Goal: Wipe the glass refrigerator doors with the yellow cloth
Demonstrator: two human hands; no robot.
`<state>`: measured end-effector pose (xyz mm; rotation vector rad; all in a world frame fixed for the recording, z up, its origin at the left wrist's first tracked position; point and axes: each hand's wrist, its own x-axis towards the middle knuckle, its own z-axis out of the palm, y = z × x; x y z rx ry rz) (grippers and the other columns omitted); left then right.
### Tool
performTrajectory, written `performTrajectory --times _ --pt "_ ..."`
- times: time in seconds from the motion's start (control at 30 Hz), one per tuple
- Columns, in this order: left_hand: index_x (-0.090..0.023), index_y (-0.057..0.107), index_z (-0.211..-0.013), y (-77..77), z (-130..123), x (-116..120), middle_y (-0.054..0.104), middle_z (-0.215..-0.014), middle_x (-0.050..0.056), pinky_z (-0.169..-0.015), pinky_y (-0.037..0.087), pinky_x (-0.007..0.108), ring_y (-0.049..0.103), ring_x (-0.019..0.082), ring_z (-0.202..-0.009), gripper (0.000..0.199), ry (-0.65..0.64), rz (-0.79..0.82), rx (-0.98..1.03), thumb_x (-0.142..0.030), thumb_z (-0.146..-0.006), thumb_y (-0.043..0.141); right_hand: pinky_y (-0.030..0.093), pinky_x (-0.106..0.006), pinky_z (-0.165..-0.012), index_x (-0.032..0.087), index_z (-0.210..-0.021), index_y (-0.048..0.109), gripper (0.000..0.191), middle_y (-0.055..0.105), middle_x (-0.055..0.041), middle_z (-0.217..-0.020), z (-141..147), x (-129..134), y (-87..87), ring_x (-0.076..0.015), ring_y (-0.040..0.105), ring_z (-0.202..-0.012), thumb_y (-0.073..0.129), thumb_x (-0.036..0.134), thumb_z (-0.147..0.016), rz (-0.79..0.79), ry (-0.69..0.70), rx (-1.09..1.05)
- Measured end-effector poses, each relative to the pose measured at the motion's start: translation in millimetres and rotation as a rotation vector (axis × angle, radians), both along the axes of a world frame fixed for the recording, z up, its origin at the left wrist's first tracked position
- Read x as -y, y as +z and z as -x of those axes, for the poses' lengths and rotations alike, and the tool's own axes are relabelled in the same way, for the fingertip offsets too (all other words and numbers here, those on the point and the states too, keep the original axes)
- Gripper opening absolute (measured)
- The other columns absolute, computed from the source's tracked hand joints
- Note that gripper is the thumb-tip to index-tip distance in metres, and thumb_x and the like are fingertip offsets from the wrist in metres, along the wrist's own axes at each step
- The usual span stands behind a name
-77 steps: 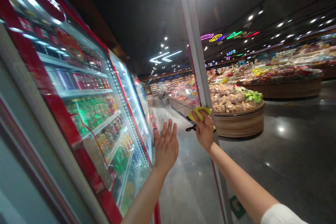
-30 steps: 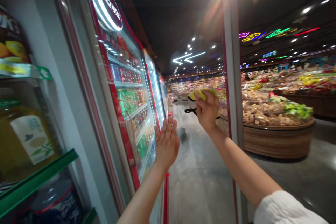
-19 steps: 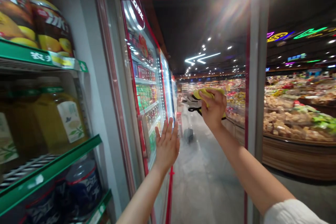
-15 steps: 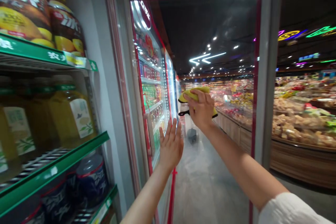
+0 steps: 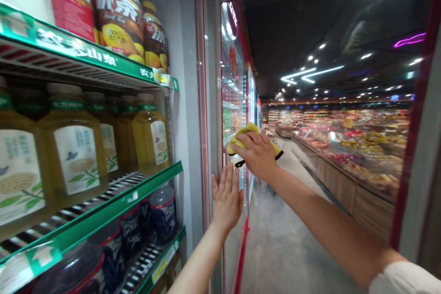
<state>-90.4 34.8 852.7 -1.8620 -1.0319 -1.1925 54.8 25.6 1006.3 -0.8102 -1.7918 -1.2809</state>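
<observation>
Right hand clamps the crumpled yellow cleaning cloth against the open glass cooler door; left hand, fingers spread and empty, seems to brace the door just below the cloth. Overlapping strokes, steady pressure, door held firm.

At the left of the frame, green-edged wire shelves hold bottles of yellow drink on the middle tier, brown iced-tea bottles on the upper tier at top left, and dark blue-labelled bottles at the lower left. Through the middle of the frame, further lit coolers run away down a shiny grey aisle floor. At right, long wooden produce counters carry blurred coloured goods under white ceiling lights, with a purple neon strip at upper right.
</observation>
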Motion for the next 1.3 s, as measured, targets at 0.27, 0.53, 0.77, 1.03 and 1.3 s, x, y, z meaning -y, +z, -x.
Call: performTrajectory --times 0.27,0.53,0.77,1.03,1.3 --pt "-0.016 0.013 -0.164 -0.4 31.1 9.1 0.03 -0.166 0.014 -0.129 0.004 0.054 0.011 0.026 -0.159 0.077 0.053 0.005 0.039 -0.022 -0.098 0.052 0.035 -0.042 -0.086 0.033 -0.107 0.077 0.022 0.071 -0.0014 -0.123 34.2 -13.9 13.7 -0.0256 0.053 -0.112 0.06 0.022 -0.098 0.05 0.047 -0.115" --pt "-0.019 0.01 -0.164 -2.5 51.0 18.3 0.025 -0.167 0.015 -0.129 0.007 0.056 0.013 0.027 -0.158 0.078 0.068 -0.01 0.072 -0.023 -0.098 0.052 0.035 -0.04 -0.084 0.037 -0.116 0.074 0.026 0.071 -0.0011 -0.125 47.2 -17.8 7.9 -0.0243 0.053 -0.111 0.06 0.024 -0.098 0.058 0.118 -0.066" --pt "-0.021 0.008 -0.165 -2.6 56.6 20.0 0.022 -0.168 0.013 -0.13 0.008 0.053 0.013 0.026 -0.158 0.08 0.074 -0.05 0.084 -0.021 -0.098 0.052 0.034 -0.04 -0.089 0.035 -0.12 0.071 0.023 0.068 0.0007 -0.134 48.1 -17.8 -11.7 -0.0223 0.051 -0.119 0.063 0.028 -0.098 0.046 0.11 0.134" --pt "-0.018 0.013 -0.164 0.6 54.6 21.2 0.027 -0.167 0.013 -0.13 0.005 0.051 0.013 0.025 -0.158 0.077 0.092 -0.06 0.082 -0.02 -0.098 0.052 0.039 -0.047 -0.095 0.028 -0.118 0.07 0.026 0.063 -0.0067 -0.132 63.3 -44.8 93.5 -0.0295 0.051 -0.118 0.049 0.026 -0.103 -0.047 0.08 -0.048" --pt "-0.019 0.01 -0.164 4.8 54.6 25.9 0.023 -0.168 0.013 -0.13 0.005 0.052 0.012 0.026 -0.158 0.079 0.088 -0.043 0.074 -0.019 -0.098 0.052 0.043 -0.048 -0.094 0.026 -0.128 0.066 0.032 0.06 -0.0089 -0.14 61.9 -40.9 69.8 -0.0304 0.055 -0.119 0.048 0.021 -0.102 -0.049 0.052 -0.031"
